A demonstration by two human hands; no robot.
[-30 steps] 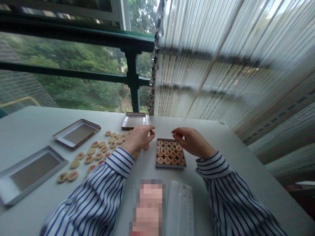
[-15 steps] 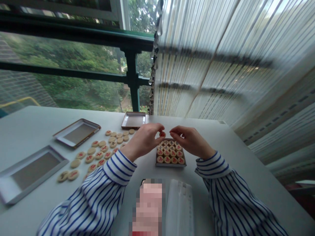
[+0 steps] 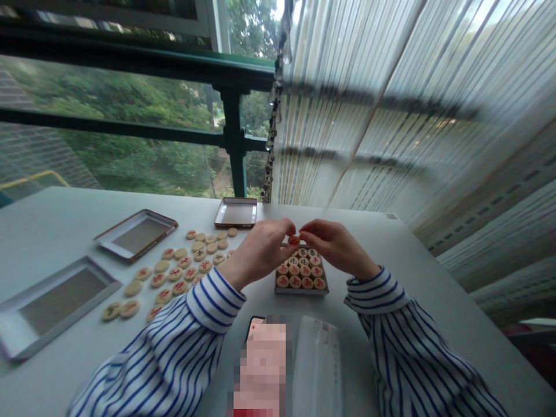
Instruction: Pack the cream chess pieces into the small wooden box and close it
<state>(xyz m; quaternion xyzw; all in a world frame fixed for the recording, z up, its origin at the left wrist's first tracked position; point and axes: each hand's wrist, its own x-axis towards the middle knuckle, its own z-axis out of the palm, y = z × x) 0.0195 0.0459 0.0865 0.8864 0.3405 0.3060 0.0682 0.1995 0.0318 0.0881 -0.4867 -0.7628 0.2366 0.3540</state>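
My left hand (image 3: pixel 260 252) and my right hand (image 3: pixel 332 246) meet above a small box (image 3: pixel 302 289) packed with round wooden chess pieces. Both pinch one red-marked piece (image 3: pixel 294 240) between their fingertips, just over the box's far edge. Several loose pieces (image 3: pixel 178 269), some with red marks and some with dark ones, lie scattered on the white table (image 3: pixel 65 220) left of my left hand. Both forearms wear blue-and-white striped sleeves.
Three shallow trays or lids rest on the table: a brown-rimmed one (image 3: pixel 135 233) at the left, a pale one (image 3: pixel 56 304) near the left edge, another (image 3: pixel 236 212) by the window. A folded translucent sheet (image 3: pixel 317 365) lies in front of me. Striped curtains (image 3: pixel 412 116) hang at the right.
My left hand lifted a red-marked piece from the table and carried it right, over the box. My right hand rose to meet it, and now both pinch the piece.
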